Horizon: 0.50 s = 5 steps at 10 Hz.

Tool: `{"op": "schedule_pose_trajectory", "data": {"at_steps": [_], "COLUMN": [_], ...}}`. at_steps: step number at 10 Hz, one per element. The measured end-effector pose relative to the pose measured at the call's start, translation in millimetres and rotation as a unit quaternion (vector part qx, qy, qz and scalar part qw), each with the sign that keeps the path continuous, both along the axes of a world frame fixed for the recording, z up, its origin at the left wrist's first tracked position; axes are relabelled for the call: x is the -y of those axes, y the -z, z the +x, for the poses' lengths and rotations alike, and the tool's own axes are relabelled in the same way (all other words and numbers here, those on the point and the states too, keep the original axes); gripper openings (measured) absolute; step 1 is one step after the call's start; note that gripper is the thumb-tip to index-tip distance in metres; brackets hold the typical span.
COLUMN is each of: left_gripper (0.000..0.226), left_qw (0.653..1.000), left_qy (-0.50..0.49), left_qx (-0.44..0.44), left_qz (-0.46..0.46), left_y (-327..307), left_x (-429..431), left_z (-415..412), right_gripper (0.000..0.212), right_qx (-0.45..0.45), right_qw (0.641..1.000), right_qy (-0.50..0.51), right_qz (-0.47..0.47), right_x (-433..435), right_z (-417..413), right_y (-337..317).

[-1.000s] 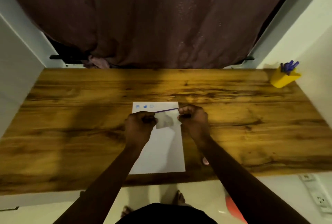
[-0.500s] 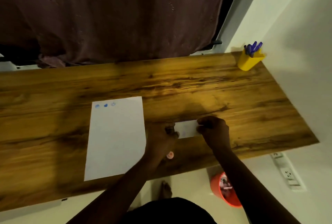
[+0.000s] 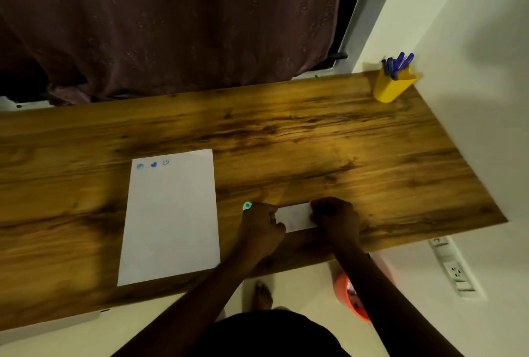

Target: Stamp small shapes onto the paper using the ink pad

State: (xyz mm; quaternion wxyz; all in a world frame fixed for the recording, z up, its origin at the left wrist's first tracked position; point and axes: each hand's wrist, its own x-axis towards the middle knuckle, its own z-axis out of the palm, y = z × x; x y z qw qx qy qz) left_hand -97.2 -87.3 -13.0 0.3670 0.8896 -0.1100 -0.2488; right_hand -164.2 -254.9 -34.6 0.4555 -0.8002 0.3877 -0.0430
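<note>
- From my head camera, both my hands sit on the tabletop (image 3: pixel 329 139), to the right of the paper (image 3: pixel 170 222), with a small white flat case (image 3: pixel 296 215) between them; I take it to be the ink pad, though I cannot read any mark on it.
- My left hand (image 3: pixel 262 226) is closed on the case's left end and my right hand (image 3: pixel 335 215) is closed on its right end; both pinch it at the edges.
- A small green thing (image 3: pixel 246 205), perhaps a stamp, shows just beyond my left hand's knuckles; I cannot tell whether I hold it or it lies on the wood.
- The paper lies flat and apart from my hands, with three small blue stamped shapes (image 3: pixel 153 164) in a row along its far edge.
- To do this step well, I judge I should press the case flat against the wood with one hand and lift the lid evenly with the other, so it neither slides nor tips.
- I should keep inky fingers off the blank part of the sheet.
- A yellow cup (image 3: pixel 393 87) stands at the far right corner against the wall, holding several blue pens (image 3: pixel 398 62) that stick out of its top.
- Below the tabletop's edge, an orange bin (image 3: pixel 347 296) sits on the floor; its contents are too blurred to name.
</note>
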Motion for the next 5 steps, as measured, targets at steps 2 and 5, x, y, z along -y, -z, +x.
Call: {"op": "schedule_pose_trajectory", "data": {"at_steps": [2, 5], "left_gripper": [0.017, 0.017], "left_qw": [1.000, 0.999], "left_qy": [-0.004, -0.011], "left_qx": [0.002, -0.029], "left_qz": [0.007, -0.011], "left_y": [1, -12], "left_x": [1, -8], "left_z": [-1, 25], "right_gripper": [0.019, 0.026], "right_qx": [0.003, -0.005], "right_qw": [1.000, 0.999], "right_qy": [-0.008, -0.012], "right_qz": [-0.007, -0.032], "right_x": [-2, -3], "right_z": [-1, 7], "right_y": [4, -7]}}
